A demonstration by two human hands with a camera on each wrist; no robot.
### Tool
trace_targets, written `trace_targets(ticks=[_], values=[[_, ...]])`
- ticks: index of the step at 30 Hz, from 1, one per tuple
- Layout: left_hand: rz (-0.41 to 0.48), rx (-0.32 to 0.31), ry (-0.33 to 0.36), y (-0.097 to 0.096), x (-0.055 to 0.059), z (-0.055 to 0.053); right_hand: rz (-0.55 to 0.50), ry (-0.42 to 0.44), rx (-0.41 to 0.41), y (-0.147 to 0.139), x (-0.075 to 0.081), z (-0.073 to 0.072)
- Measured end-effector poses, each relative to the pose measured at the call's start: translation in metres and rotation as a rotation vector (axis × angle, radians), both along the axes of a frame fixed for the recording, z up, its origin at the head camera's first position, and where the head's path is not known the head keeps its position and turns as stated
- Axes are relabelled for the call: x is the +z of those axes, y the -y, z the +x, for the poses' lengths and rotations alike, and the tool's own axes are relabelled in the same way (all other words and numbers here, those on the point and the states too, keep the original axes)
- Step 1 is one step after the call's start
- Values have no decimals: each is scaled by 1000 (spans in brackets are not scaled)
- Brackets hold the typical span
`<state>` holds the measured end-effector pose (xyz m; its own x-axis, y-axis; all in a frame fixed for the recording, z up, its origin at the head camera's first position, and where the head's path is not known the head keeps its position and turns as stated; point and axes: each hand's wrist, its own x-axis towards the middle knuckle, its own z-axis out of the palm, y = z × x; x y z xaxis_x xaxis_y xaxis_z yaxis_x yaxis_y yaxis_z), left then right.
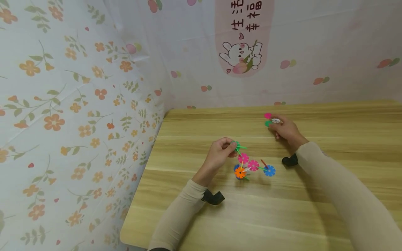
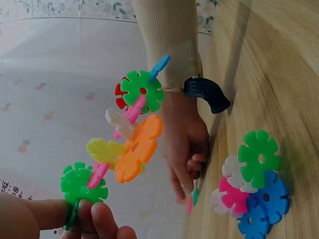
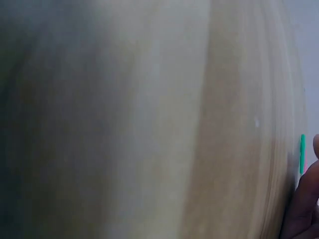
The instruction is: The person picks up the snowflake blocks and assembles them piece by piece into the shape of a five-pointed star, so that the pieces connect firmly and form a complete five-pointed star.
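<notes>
My left hand [image 1: 218,153] pinches a green notched flower disc [image 2: 72,216] between thumb and fingers. Slotted to it is a raised chain of interlocking flower discs: a green one [image 2: 82,182], yellow [image 2: 103,151], orange [image 2: 140,149], white [image 2: 118,124], another green [image 2: 143,92] and a blue end piece [image 2: 160,67]. Farther back, my right hand [image 1: 287,130] holds small discs at its fingertips, near the tabletop: pink [image 1: 267,115], green [image 1: 268,123] and white [image 1: 276,121]. The right wrist view catches only fingers [image 3: 304,199] and a green edge [image 3: 302,153].
Below the chain, a cluster of green [image 2: 259,149], white, pink and blue [image 2: 275,194] discs lies on the wooden table [image 1: 267,216]. A patterned cloth wall [image 1: 78,157] borders the left side, and another cloth [image 1: 188,52] hangs behind. Each wrist carries a black strap [image 1: 213,198].
</notes>
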<state>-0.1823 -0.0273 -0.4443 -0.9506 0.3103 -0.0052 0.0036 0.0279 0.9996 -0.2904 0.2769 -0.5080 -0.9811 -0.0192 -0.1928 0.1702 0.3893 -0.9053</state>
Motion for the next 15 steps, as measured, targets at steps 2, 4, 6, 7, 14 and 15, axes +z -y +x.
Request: trace_targets(ticks=[2, 4, 6, 7, 14, 15], values=[[4, -4, 0, 0, 0, 0, 34, 0, 13, 0, 0, -1], [16, -4, 5, -1, 0, 1, 63, -1, 12, 0, 0, -3], [26, -7, 10, -1, 0, 1, 97, -10, 13, 1, 0, -4], [27, -7, 11, -1, 0, 1, 116, -16, 14, 1, 0, -4], [12, -14, -1, 0, -1, 1, 173, -9, 14, 2, -2, -8], [14, -13, -1, 0, -1, 1, 171, -5, 14, 2, -2, -8]])
